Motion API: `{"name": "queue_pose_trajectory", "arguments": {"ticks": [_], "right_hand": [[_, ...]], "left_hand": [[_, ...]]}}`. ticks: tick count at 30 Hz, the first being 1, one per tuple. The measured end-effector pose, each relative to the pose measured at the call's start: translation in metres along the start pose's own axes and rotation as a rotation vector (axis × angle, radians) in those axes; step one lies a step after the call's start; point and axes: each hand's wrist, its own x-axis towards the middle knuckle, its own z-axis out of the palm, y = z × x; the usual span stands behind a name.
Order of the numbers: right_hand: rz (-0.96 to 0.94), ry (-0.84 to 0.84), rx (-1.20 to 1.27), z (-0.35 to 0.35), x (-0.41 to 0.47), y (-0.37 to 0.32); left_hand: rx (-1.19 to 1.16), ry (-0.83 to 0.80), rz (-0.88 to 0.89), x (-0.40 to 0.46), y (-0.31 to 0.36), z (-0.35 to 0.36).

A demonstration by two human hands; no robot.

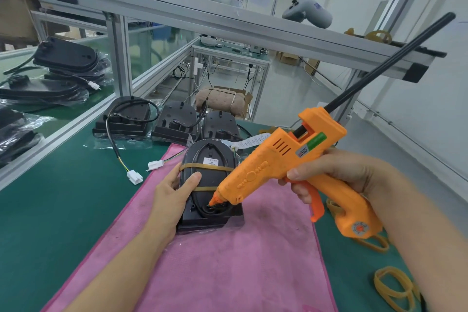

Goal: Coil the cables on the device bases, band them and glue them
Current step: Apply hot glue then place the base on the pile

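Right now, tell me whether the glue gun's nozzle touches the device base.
Touching: the head view shows the glue gun nozzle tip pressed onto the device base at its coiled cable.

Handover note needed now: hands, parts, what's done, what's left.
Left hand grips the black oval device base on the pink cloth, thumb on top.
Right hand holds the orange hot-glue gun, nozzle at the wiring in the base's near end.
Done: cable coiled, two tan rubber bands across this base.
Left: finish gluing; three more black bases behind, at least one with its cable loose. Spare bands lie at right.
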Motion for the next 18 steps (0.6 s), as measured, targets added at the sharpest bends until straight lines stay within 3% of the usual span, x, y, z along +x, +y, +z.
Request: {"name": "queue_pose_trajectory", "arguments": {"ticks": [18], "right_hand": [[-0.010, -0.028, 0.008, -0.0013, -0.0009, 0.0021]], "left_hand": [[0.020, 0.018, 0.033, -0.0007, 0.0003, 0.0028]]}}
